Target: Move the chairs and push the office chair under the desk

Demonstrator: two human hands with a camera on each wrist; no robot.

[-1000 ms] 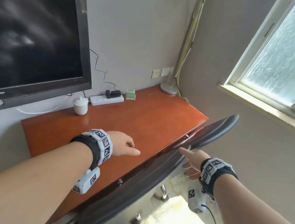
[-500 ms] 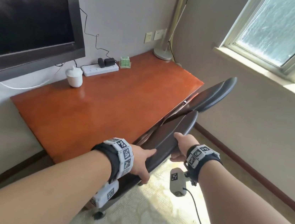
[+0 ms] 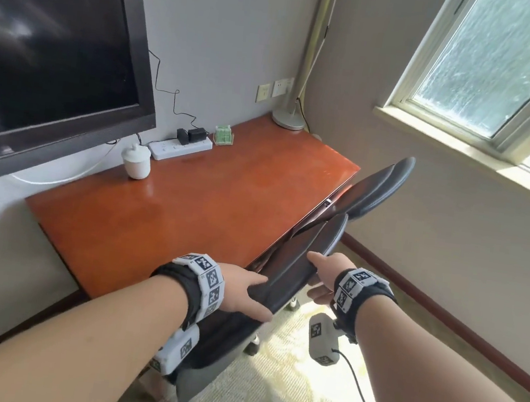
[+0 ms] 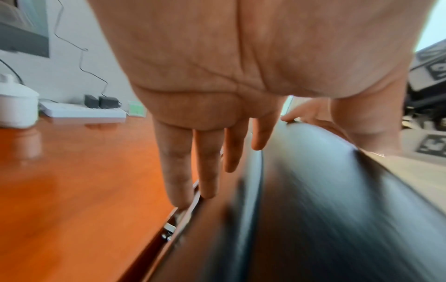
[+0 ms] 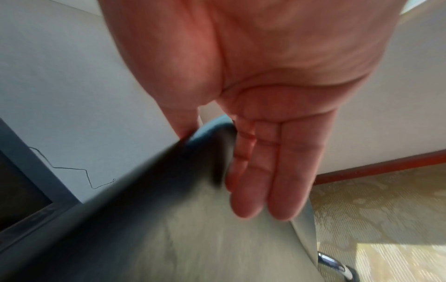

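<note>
A black office chair [image 3: 300, 258] stands with its backrest against the front edge of the red-brown desk [image 3: 189, 211]. Both hands hold the top of the backrest. My left hand [image 3: 245, 292] straddles the rim, thumb on the near face. In the left wrist view its fingers [image 4: 178, 171] hang straight down between the chair back [image 4: 313, 190] and the desk edge [image 4: 84, 190]. My right hand [image 3: 323, 271] has its thumb on top. In the right wrist view its fingers [image 5: 265, 181] lie flat against the chair's rear face [image 5: 144, 219]. A second black chair [image 3: 378, 188] stands further along the desk.
On the desk's far side sit a white lidded cup [image 3: 136, 161], a power strip [image 3: 180, 148], a green box [image 3: 224, 135] and a lamp base [image 3: 288, 120]. A dark TV [image 3: 43, 40] hangs above. A window [image 3: 505, 80] is on the right wall. Chair casters [image 5: 333, 265] rest on pale carpet [image 3: 284, 387].
A second ago both hands were reaching out with nothing in them. They have since come down onto the near chair's top edge and taken hold, and they stay there.
</note>
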